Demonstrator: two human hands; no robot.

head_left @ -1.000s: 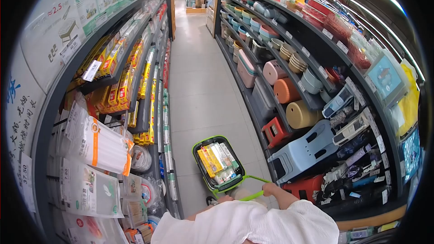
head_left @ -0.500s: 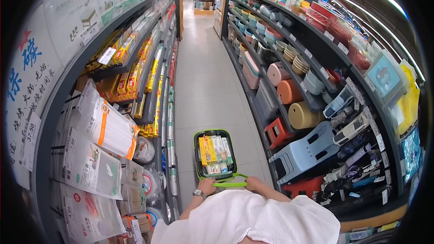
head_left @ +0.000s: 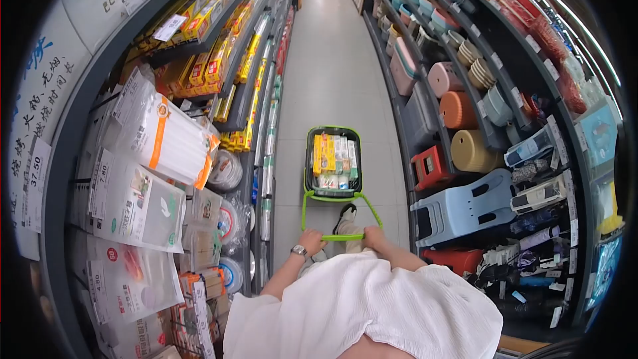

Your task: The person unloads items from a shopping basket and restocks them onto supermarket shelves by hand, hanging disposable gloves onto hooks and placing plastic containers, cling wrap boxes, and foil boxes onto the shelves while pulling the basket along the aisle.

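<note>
A black shopping basket (head_left: 359, 179) with a green rim is on the aisle floor ahead of me. Its green handle (head_left: 343, 237) stretches back toward my body. My left hand (head_left: 311, 240), with a watch at the wrist, is wrapped round the left end of the handle's crossbar. At the right end, my right hand (head_left: 376, 239) is closed on the same bar. Inside the basket are yellow boxes (head_left: 324, 153), white-and-green boxes (head_left: 345, 154) and some smaller packs that I cannot make out. My shoe (head_left: 347, 213) shows between the basket and the crossbar.
On the left, shelving holds yellow boxes of wrap (head_left: 211, 63), hanging packs of disposable gloves (head_left: 136, 206) and round plastic containers (head_left: 226, 170). The right shelves carry tubs, blue plastic stools (head_left: 462, 206), a tan round stool (head_left: 475, 151) and umbrellas (head_left: 505, 269). The grey floor (head_left: 332, 80) runs between.
The view has tipped downward. The basket now stands farther from my hands, with its handle drawn out toward me, and my shoe has come into sight. Both hands keep their hold.
</note>
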